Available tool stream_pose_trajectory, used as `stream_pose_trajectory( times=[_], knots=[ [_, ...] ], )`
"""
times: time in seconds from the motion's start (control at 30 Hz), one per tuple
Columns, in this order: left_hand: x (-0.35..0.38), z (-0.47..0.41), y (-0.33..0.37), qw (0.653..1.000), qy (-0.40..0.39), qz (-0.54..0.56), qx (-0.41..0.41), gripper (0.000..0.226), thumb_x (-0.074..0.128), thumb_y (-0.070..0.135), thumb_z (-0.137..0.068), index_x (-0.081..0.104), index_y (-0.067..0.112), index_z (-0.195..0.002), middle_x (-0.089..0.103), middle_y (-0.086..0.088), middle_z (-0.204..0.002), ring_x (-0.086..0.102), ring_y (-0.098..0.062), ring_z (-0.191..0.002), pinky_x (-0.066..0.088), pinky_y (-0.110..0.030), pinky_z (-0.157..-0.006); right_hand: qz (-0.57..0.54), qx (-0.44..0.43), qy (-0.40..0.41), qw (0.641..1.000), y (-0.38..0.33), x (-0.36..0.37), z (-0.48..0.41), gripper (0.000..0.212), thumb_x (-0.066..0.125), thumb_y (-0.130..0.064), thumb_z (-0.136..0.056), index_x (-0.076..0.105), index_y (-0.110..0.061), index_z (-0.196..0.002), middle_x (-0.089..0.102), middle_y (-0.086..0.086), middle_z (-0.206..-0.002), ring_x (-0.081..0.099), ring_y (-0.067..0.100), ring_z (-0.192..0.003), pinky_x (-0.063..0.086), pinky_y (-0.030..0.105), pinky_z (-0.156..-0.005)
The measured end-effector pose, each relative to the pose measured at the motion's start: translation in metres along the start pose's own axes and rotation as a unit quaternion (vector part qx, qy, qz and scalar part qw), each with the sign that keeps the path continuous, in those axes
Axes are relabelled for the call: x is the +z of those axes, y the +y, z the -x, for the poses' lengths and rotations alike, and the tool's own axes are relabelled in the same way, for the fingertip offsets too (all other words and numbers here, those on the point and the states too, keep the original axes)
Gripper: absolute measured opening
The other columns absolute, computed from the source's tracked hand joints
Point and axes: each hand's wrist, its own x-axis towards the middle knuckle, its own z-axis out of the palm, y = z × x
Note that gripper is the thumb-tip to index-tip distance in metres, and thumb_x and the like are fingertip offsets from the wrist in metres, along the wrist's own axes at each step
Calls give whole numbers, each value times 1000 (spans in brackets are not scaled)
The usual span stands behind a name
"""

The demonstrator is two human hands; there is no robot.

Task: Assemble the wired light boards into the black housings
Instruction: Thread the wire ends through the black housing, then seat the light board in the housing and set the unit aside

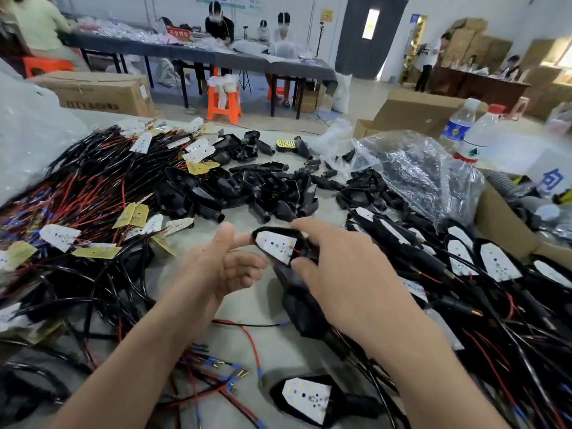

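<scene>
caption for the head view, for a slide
Right hand pinches a housing with a light board seated inside; left hand touches its tip.

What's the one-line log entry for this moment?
right hand: grips housing, light board seated | left hand: open, index at housing tip

A blue-label bottle (459, 125) and a red-capped bottle (478, 139) are standing side by side at the right, behind a crumpled clear bag (411, 171). An orange stool (224, 102) is sitting on the floor near a cardboard box (99, 92). People (216, 24) are sitting at a far table (192, 52).
</scene>
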Motion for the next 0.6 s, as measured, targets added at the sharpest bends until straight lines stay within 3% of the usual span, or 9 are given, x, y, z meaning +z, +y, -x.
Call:
stream_pose_trajectory(
  times=[0.07, 0.13, 0.2, 0.27, 0.37, 0.43, 0.5, 0.57, 0.6],
  knots=[
    [-1, -1, -1, 999, -7, -42, 8, 64, 46, 65, -80, 77, 17, -108, 77, -14, -83, 70, -17, -65, 56, -22, -59, 13, 59, 51, 997, 26, -12, -3, 42, 62, -32, -91, 52, -40, -131, 73, -2, -103, 63, 31, -96, 50, 40, -78],
    [-6, -1, -2, 996, 7, -84, 17, 58, 47, 64, -87, 79, 20, -106, 78, -14, -88, 72, -17, -70, 56, -24, -63, 40, 118, 78, 989, 53, -22, -5, 40, 63, -28, -92, 55, -36, -131, 74, 1, -101, 62, 31, -94, 45, 37, -74],
    [-10, -3, -3, 992, 37, -116, 18, 46, 50, 54, -99, 79, 19, -104, 79, -11, -87, 72, -15, -70, 54, -28, -68, 65, 142, 83, 984, 69, -23, -3, 52, 66, -21, -90, 55, -33, -139, 72, 2, -113, 61, 30, -106, 45, 38, -83],
    [-12, -6, -6, 985, 72, -152, 38, 36, 54, 43, -104, 80, 20, -97, 79, -8, -84, 71, -14, -71, 52, -32, -73, 103, 116, 110, 982, 69, -16, 2, 60, 71, -13, -85, 55, -28, -141, 66, 0, -127, 53, 26, -121, 41, 40, -100],
    [-18, -7, -7, 954, 159, -239, 88, 18, 68, 32, -97, 80, 28, -83, 78, 5, -76, 71, -11, -73, 56, -37, -78, 146, 56, 143, 977, 54, 4, 6, 54, 70, -3, -74, 66, -25, -124, 66, -6, -126, 51, 23, -121, 36, 39, -104],
    [-27, -7, -2, 907, 216, -340, 123, 17, 72, 30, -90, 76, 37, -76, 75, 18, -70, 69, -1, -71, 53, -30, -70, 128, 26, 148, 980, 37, 21, 6, 47, 69, -3, -70, 70, -24, -112, 68, -5, -119, 53, 24, -118, 37, 39, -102],
    [-37, -4, 6, 830, 275, -464, 137, 15, 71, 33, -88, 75, 43, -78, 65, 26, -66, 64, -8, -72, 42, -24, -61, 85, -15, 129, 988, 17, 42, 7, 35, 66, -10, -71, 72, -23, -103, 68, -4, -114, 53, 26, -114, 38, 40, -100],
    [-51, -1, 13, 734, 343, -563, 162, 13, 70, 30, -87, 79, 38, -91, 62, 19, -69, 55, -21, -70, 38, -27, -60, 49, -51, 100, 992, -3, 63, 5, 34, 68, -9, -68, 72, -23, -99, 67, -4, -113, 53, 26, -114, 39, 39, -100],
    [-58, -1, 16, 695, 365, -595, 175, 17, 71, 26, -86, 81, 33, -97, 67, 6, -73, 55, -29, -71, 42, -33, -65, 26, -67, 85, 994, -11, 73, 4, 38, 68, -6, -66, 73, -21, -100, 68, -2, -115, 53, 27, -116, 39, 40, -101]
  ],
)
